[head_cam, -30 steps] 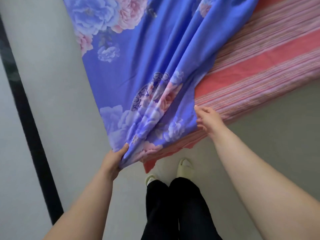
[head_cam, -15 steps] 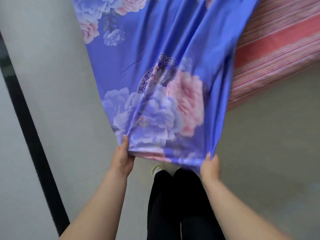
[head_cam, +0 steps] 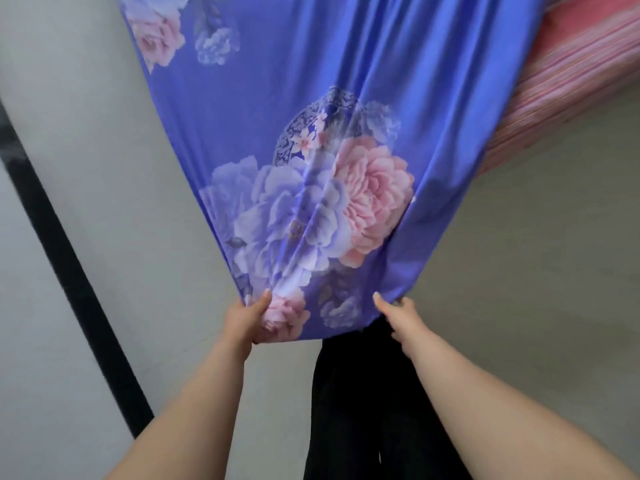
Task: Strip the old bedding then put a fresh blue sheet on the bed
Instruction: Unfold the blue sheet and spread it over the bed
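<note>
A blue sheet (head_cam: 311, 109) printed with pink and lilac flowers stretches from the bed down toward me, gathered into long folds. My left hand (head_cam: 244, 322) grips its near edge at the left, thumb on top of the cloth. My right hand (head_cam: 398, 315) grips the same edge further right, fingers curled under the hem. The bed (head_cam: 571, 74) at the upper right shows a red and pink striped cover where the blue sheet does not lie over it.
Pale grey floor (head_cam: 519, 271) lies on both sides of the sheet. A black strip (head_cam: 69, 265) runs diagonally along the floor at the left. My legs in black trousers (head_cam: 363, 410) stand right below the held edge.
My right hand left the bed's edge and took hold of the sheet's hem. Both hands have drawn the sheet toward me, spreading it over more of the striped cover.
</note>
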`<state>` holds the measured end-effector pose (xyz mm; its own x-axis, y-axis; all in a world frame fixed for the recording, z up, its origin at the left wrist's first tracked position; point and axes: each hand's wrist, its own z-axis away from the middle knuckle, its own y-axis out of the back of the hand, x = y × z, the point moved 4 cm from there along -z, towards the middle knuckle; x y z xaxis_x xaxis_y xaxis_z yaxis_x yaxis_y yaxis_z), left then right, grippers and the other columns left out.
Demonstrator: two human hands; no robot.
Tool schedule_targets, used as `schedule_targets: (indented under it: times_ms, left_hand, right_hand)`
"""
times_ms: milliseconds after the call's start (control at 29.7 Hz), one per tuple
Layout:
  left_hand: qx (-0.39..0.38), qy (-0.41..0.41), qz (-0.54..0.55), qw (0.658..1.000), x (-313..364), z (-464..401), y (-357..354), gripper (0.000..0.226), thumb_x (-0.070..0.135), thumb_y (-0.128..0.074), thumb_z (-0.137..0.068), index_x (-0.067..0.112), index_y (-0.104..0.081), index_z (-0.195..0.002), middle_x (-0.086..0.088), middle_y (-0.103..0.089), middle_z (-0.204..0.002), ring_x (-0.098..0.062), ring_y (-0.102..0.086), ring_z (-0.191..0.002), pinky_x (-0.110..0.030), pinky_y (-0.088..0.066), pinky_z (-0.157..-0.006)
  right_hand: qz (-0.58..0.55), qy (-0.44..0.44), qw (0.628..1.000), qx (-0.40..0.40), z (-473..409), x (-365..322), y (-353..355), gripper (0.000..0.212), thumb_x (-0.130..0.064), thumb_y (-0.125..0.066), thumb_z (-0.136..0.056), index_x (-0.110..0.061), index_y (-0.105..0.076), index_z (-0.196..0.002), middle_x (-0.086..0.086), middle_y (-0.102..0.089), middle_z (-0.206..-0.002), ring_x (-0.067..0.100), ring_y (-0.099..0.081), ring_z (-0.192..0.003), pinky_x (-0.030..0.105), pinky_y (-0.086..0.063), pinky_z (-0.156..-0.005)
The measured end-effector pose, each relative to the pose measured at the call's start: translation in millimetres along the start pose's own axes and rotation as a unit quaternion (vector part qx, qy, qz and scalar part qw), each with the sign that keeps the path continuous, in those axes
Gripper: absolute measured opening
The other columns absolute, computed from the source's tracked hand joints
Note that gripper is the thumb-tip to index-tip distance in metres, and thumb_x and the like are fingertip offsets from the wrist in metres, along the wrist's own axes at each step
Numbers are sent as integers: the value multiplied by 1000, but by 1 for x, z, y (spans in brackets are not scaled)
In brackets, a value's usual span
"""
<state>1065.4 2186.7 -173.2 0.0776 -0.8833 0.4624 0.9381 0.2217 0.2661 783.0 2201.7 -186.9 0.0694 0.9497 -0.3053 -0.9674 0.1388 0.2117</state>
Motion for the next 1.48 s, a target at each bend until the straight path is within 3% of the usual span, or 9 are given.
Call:
schedule_targets:
  times_ms: [270, 337, 438, 573, 708, 1078, 1281, 1382, 1483]
  left_hand:
    - [-105, 95, -28, 990, -24, -19, 14, 69, 48, -76, -75, -14, -48, -88, 0, -57, -61, -14, -57, -53, -22, -46, -50]
    - [-94, 93, -46, 990, -25, -19, 16, 50, 47, -77, -74, 1, -60, -84, -2, -60, -67, -15, -58, -57, -24, -46, -54]
    - [-105, 116, -31, 987, -24, -12, 13, 35, 37, -69, -85, 6, -65, -99, -3, -64, -69, -16, -59, -53, -23, -46, -50]
    - [-155, 93, -67, 981, -16, -6, 13, 37, 43, -62, -89, 9, -66, -104, -1, -61, -77, -11, -54, -56, -19, -43, -50]
    - [-211, 40, -104, 971, -7, 3, 12, 41, 51, -59, -87, 16, -68, -105, -1, -53, -86, -12, -30, -61, -20, -22, -52]
    - [1, 103, -280, 955, 4, -8, 17, 49, 45, -69, -82, 4, -55, -103, -17, -63, -82, -27, -61, -69, -25, -40, -49]
    - [1, 195, -85, 977, -3, -3, 6, 49, 8, -47, -98, 16, -30, -143, -6, -45, -67, -17, -46, -43, -18, -39, -38]
    - [-2, 233, 16, 972, 9, 19, -8, 43, 1, -45, -97, 31, -39, -127, -4, -39, -61, -7, -29, -34, -13, -18, -30]
    - [102, 254, -88, 958, 16, 14, -1, 42, 5, -65, -84, 8, -45, -122, -22, -59, -86, -23, -60, -43, -21, -46, -36]
  right_hand:
    - [-119, 128, 970, 170, -56, -162, 15, 94, -49, -65, -83, -8, -13, -149, 10, -31, -151, 24, -40, -133, 31, -30, -107]
    - [-134, 87, 974, 163, -66, -176, 20, 73, -50, -67, -81, -15, -34, -136, 12, -57, -121, 25, -63, -94, 33, -51, -82]
    - [-103, 42, 988, 107, -67, -173, 23, 34, -48, -60, -88, -15, -52, -91, 2, -46, -63, 11, -40, -32, 17, -36, -37]
    - [114, 181, 956, 201, -48, -167, 40, 43, -34, -35, -101, 3, -53, -114, 25, -59, -112, 39, -57, -99, 38, -43, -81]
    - [139, 186, 932, 279, -13, -98, 60, 40, -35, -32, -102, 0, -53, -99, 29, -58, -113, 44, -53, -100, 40, -36, -74]
    - [238, 120, 935, 234, -43, -75, 66, 35, -41, -31, -101, -14, -44, -83, 22, -60, -110, 39, -56, -98, 37, -37, -73]
    - [237, 216, 932, 170, -43, -79, 71, 44, -44, -37, -98, -18, -32, -64, 21, -58, -87, 36, -52, -79, 40, -37, -67]
    - [314, 256, 908, 108, -44, -85, 76, 55, -73, -19, -84, -23, -31, -64, 19, -60, -90, 37, -59, -85, 43, -45, -72]
    - [446, 186, 876, 7, -64, -101, 80, 47, -60, -36, -93, -18, -42, -73, 12, -63, -99, 31, -61, -98, 35, -42, -73]
